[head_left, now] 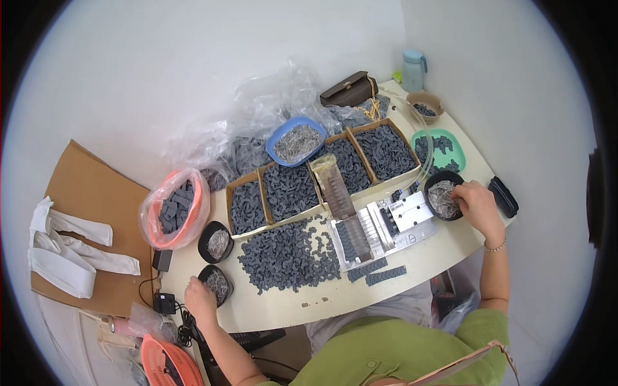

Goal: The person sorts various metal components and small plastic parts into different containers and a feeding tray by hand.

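Note:
My right hand (477, 204) reaches into a black bowl (444, 174) at the table's right, its fingers curled among thin silvery metal pieces (440, 195). Whatever lies between those fingertips is too small to make out. On the left, my left hand (201, 300) is at the edge of another black bowl (229, 296) of similar metal pieces, with fingers drawn together and their tips partly hidden. Between my hands stands a metal fixture (412, 213) with a tall clear chute (334, 186). Two dark ribbed strips (386, 275) lie before it.
A divided cardboard tray (259, 180) of small dark grey parts spans the table, with a loose pile (283, 257) in front. A blue basin (275, 138) of metal pieces rests on the tray. Nearby are a pink basket (205, 209), a green tray (456, 143) and a black case (504, 198).

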Demonstrator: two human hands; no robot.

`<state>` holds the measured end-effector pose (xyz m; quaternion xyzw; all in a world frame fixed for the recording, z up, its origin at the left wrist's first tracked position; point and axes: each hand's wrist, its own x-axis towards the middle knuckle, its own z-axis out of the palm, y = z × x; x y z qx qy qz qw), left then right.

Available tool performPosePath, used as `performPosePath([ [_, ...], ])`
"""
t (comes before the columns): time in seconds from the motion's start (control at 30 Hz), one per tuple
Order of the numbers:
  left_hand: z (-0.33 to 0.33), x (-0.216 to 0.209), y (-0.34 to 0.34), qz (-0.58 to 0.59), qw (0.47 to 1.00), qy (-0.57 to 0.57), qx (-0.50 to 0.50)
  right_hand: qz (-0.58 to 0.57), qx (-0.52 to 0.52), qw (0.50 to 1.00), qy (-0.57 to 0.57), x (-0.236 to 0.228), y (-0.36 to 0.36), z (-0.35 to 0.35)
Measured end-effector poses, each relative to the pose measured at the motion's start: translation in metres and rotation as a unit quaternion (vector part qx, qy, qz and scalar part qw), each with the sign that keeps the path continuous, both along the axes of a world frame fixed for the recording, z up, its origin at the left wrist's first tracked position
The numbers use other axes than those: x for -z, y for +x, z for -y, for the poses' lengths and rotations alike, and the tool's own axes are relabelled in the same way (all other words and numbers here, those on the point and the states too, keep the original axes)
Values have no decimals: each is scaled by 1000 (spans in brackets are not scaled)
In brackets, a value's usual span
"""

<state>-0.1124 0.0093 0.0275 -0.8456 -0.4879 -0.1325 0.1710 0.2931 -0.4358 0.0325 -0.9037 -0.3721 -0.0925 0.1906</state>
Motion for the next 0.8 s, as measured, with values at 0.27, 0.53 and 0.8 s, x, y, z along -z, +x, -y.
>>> performPosePath([
  [0.27, 110, 34, 137, 327, 708, -503, 373, 26, -15, 998, 60, 4, -1, -25],
  [0.53, 168, 49, 193, 213, 764, -228, 565, 24, -49, 997, 52, 11, 1, -18],
  [0.8, 178, 56, 171, 90, 798, -59, 593, -13, -275, 950, 150, 8, -54, -83],
])
